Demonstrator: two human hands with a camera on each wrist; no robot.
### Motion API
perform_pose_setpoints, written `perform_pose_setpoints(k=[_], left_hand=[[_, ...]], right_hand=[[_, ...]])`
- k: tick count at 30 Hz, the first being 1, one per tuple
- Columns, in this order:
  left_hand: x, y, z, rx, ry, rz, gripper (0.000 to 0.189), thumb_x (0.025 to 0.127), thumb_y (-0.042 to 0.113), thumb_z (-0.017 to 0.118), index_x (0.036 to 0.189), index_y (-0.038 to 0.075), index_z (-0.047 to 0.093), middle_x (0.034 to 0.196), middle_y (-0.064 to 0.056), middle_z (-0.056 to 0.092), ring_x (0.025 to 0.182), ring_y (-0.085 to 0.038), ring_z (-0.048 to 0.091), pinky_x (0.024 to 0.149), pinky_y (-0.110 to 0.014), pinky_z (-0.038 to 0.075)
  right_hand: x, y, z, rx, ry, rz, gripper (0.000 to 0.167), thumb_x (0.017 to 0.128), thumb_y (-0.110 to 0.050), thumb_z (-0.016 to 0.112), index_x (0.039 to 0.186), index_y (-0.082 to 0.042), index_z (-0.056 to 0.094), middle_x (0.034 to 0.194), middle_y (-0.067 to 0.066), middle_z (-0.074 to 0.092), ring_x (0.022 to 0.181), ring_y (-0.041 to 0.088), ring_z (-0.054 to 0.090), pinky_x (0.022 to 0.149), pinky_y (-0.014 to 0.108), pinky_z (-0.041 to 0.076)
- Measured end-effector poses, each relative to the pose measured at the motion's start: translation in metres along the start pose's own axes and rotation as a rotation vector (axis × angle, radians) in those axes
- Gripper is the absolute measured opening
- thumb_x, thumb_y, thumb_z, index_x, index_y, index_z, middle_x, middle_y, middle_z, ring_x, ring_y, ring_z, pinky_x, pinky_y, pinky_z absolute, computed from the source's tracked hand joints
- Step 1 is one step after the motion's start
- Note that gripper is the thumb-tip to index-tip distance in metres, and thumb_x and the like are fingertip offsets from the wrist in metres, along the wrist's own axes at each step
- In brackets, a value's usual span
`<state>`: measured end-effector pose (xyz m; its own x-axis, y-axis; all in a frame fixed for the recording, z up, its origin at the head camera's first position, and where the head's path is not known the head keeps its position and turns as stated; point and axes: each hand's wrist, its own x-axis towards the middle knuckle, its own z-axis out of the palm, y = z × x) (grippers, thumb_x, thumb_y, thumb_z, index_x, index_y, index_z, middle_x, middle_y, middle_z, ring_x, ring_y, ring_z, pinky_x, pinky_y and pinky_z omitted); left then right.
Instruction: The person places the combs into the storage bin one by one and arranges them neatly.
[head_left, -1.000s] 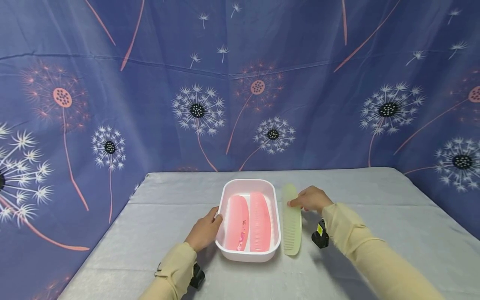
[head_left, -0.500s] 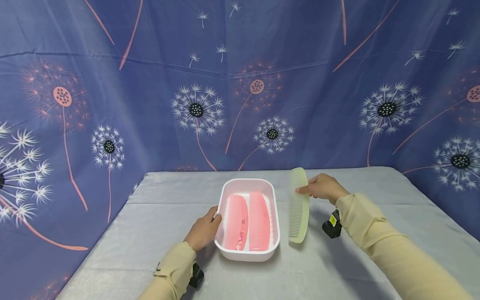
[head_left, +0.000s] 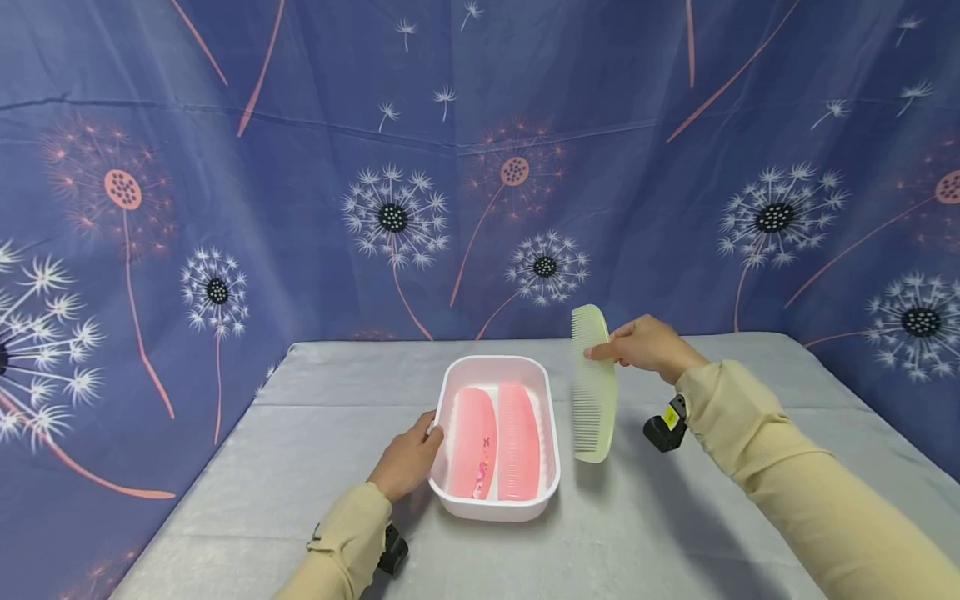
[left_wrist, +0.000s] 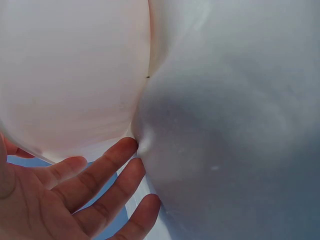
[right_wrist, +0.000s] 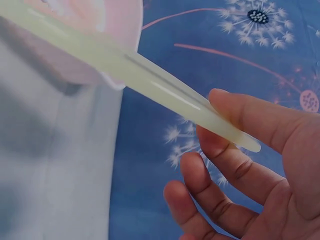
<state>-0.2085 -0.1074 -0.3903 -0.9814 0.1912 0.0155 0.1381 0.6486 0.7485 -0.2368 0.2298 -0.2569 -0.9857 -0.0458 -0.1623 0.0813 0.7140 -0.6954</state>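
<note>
A white plastic tub (head_left: 450, 392) stands on the grey cloth-covered table (head_left: 315, 450) and holds two pink combs (head_left: 495, 442) side by side. My left hand (head_left: 408, 460) rests against the tub's left wall (left_wrist: 75, 80) with straight fingers (left_wrist: 102, 170). My right hand (head_left: 648, 346) pinches the far end of a pale green comb (head_left: 594, 387) and holds it in the air just right of the tub, its near end hanging down. In the right wrist view the green comb (right_wrist: 150, 80) lies between thumb and fingers (right_wrist: 225, 155).
A blue dandelion-print curtain (head_left: 480, 167) closes off the back and both sides of the table. Small black wrist cameras (head_left: 663, 429) sit under each sleeve. Bare grey cloth stretches to the left and right of the tub.
My right hand has lifted the green comb off the table beside the tub and raised it, tilting its near end downward. The left hand has stayed on the tub.
</note>
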Motion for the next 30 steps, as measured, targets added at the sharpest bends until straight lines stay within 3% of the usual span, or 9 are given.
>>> perform_pose_setpoints(k=[4,13,16,23,30], left_hand=[[-0.001,0.001,-0.001,-0.002,-0.002,-0.002,0.048,0.108,0.026,0.038,0.151,0.005,0.046,0.118,-0.021,0.068,0.107,-0.037,0.065,0.095,-0.057,0.048],[-0.001,0.001,-0.001,-0.012,-0.007,-0.014,0.048,0.108,0.026,0.038,0.151,0.005,0.046,0.118,-0.021,0.068,0.106,-0.036,0.065,0.095,-0.057,0.048],[-0.001,0.001,0.0,-0.015,-0.008,-0.011,0.048,0.108,0.026,0.038,0.151,0.006,0.046,0.118,-0.021,0.068,0.107,-0.037,0.065,0.095,-0.058,0.048],[0.0,0.0,0.0,-0.008,-0.001,-0.005,0.047,0.108,0.026,0.038,0.151,0.006,0.046,0.119,-0.022,0.068,0.109,-0.039,0.065,0.096,-0.058,0.047],[0.0,0.0,0.001,-0.014,0.001,-0.004,0.048,0.108,0.028,0.038,0.151,0.008,0.047,0.121,-0.022,0.068,0.11,-0.04,0.064,0.097,-0.059,0.047]], right_hand=[[-0.002,-0.011,0.001,0.016,-0.004,-0.013,0.036,0.091,-0.041,0.075,0.095,-0.006,0.076,0.127,0.02,0.057,0.111,0.038,0.054,0.101,0.058,0.042],[0.003,-0.029,0.017,0.077,-0.025,-0.029,0.04,0.092,-0.04,0.073,0.106,-0.003,0.076,0.134,0.02,0.056,0.118,0.037,0.055,0.108,0.059,0.037],[0.007,-0.034,0.027,0.098,-0.029,-0.03,0.036,0.092,-0.039,0.074,0.1,-0.004,0.076,0.13,0.017,0.058,0.115,0.035,0.056,0.107,0.057,0.038],[0.016,-0.044,0.053,0.162,-0.031,-0.045,0.027,0.091,-0.033,0.076,0.079,-0.009,0.074,0.101,0.008,0.059,0.1,0.029,0.053,0.101,0.052,0.041],[0.025,-0.051,0.083,0.197,-0.061,-0.019,0.034,0.089,-0.03,0.078,0.065,-0.012,0.063,0.098,0.006,0.062,0.103,0.032,0.058,0.1,0.048,0.044]])
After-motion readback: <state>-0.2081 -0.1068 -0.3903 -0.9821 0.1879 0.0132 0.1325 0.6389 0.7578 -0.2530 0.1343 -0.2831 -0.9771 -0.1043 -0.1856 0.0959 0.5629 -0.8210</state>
